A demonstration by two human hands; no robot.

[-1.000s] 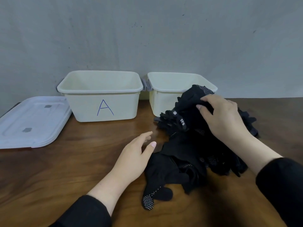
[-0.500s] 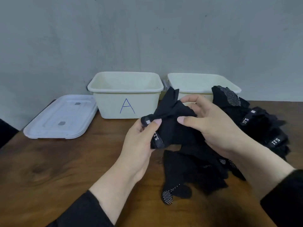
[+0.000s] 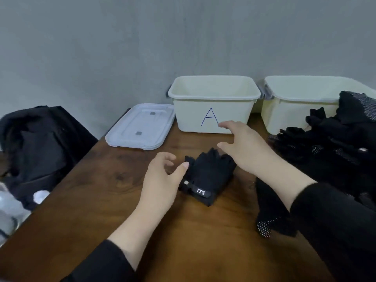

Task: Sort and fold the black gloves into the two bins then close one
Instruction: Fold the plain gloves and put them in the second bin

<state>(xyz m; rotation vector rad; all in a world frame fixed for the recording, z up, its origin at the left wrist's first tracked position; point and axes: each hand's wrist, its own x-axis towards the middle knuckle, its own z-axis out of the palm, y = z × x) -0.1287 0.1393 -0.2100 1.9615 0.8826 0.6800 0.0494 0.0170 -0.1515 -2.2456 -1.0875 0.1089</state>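
A black fingerless glove [image 3: 207, 176] with a white-lettered wrist strap lies flat on the wooden table [image 3: 101, 200]. My left hand [image 3: 162, 176] is beside its left edge, thumb tip touching it, fingers relaxed. My right hand [image 3: 242, 145] hovers over the glove's far right side, fingers spread and holding nothing. A pile of black gloves [image 3: 333, 147] sits at the right. A dotted black glove [image 3: 268, 218] lies partly under my right forearm. The cream bin marked A [image 3: 213, 117] and a second cream bin [image 3: 295, 117] stand open by the wall.
A white lid [image 3: 140, 129] lies flat left of bin A. A black bag or jacket [image 3: 36, 147] sits off the table's left edge, with a clear plastic item [image 3: 10, 208] below it. A grey wall is close behind the bins.
The glove both hands held up half a second ago now lies flat on the table. Both hands have let go of it. The view has swung left.
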